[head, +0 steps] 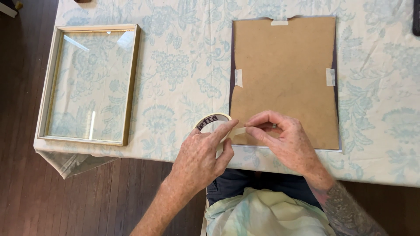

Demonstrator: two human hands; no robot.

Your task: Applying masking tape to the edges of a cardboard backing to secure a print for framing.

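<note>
My left hand (202,154) grips a roll of pale masking tape (211,122) at the table's near edge, thumb and forefinger around its rim. A short strip of tape (238,131) runs from the roll to my right hand (284,140), whose fingertips pinch its free end over the lower left part of a brown backing board (286,65). The board lies flat on a dark sheet whose edges show around it. Three tape pieces hold the board at its top, left and right edges.
A gold picture frame with glass (89,83) lies at the table's left end. The table wears a pale floral cloth (183,65). A dark object (416,17) sits at the far right edge. Dark wooden floor (22,192) lies to the left.
</note>
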